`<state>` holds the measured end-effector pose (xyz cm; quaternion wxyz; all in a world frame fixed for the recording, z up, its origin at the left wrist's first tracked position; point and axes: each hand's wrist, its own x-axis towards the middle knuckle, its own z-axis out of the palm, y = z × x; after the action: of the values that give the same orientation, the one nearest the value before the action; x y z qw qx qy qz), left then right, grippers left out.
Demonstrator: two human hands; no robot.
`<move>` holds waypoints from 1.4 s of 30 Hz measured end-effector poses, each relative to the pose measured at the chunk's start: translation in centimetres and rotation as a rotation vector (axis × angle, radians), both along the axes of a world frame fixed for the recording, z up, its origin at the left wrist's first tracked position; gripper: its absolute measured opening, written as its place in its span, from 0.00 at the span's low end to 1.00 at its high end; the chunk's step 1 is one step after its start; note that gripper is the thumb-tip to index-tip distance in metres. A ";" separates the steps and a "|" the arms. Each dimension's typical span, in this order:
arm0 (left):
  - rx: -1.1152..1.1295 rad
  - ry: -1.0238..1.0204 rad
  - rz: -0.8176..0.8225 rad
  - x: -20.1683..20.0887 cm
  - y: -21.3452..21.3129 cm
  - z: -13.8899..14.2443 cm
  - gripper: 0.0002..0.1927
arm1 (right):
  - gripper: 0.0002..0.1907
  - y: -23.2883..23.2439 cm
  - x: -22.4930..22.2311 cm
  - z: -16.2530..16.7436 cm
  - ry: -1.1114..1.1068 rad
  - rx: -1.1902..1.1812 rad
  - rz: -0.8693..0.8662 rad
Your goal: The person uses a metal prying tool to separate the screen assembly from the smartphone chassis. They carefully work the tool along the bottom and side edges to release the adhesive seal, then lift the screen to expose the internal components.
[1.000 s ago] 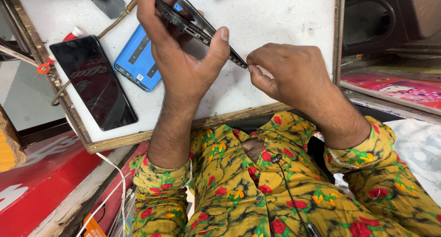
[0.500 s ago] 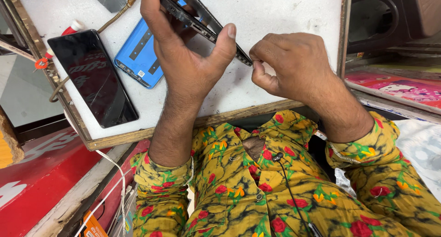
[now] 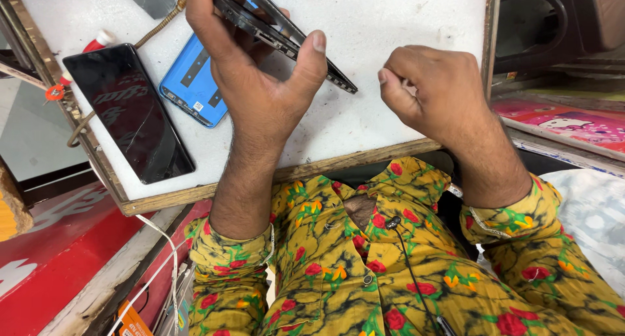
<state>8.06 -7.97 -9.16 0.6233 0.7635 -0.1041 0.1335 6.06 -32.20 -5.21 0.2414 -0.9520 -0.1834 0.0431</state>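
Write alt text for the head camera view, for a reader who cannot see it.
A left hand grips a dark phone frame edge-on above a white work board, while the right hand, loosely curled, is just off its lower end. A black screen panel and blue back cover lie on the board.

- Open white board [image 3: 403, 24] is seen above the right hand [image 3: 433, 92], with nothing lying there.
- A small gap is left between that hand and the phone frame [image 3: 286, 40] gripped by the left hand [image 3: 260, 82].
- The left side is blocked by a black phone [image 3: 127, 111] and a blue back cover [image 3: 192, 85], lying close together.
- The near edge is closed off by a wooden rim [image 3: 364, 157].
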 end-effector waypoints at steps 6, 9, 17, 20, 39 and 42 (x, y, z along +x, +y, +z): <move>-0.029 -0.022 -0.022 0.2 -0.3 0.2 0.48 | 0.16 1.4 0.2 1.2 0.090 0.373 0.030; -0.036 -0.045 -0.059 0.2 -0.5 0.7 0.48 | 0.29 1.6 1.2 0.9 0.230 0.632 0.131; 0.036 -0.148 -0.234 0.2 0.1 2.7 0.52 | 0.50 0.8 3.4 -1.5 0.456 0.913 0.307; 0.113 -0.257 -0.247 0.5 0.2 3.0 0.55 | 0.50 0.6 3.2 -1.9 0.442 0.974 0.300; 0.270 -0.286 0.057 -2.3 -3.3 5.9 0.56 | 0.12 3.0 1.0 8.6 -0.254 0.472 0.058; 0.286 -0.227 0.038 -3.7 -2.8 7.1 0.44 | 0.15 3.4 0.6 9.1 -0.251 0.463 -0.092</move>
<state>4.33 -10.72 -2.06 0.4901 0.8261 -0.1774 0.2142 6.71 -28.78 3.84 0.4298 -0.8767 -0.1732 -0.1295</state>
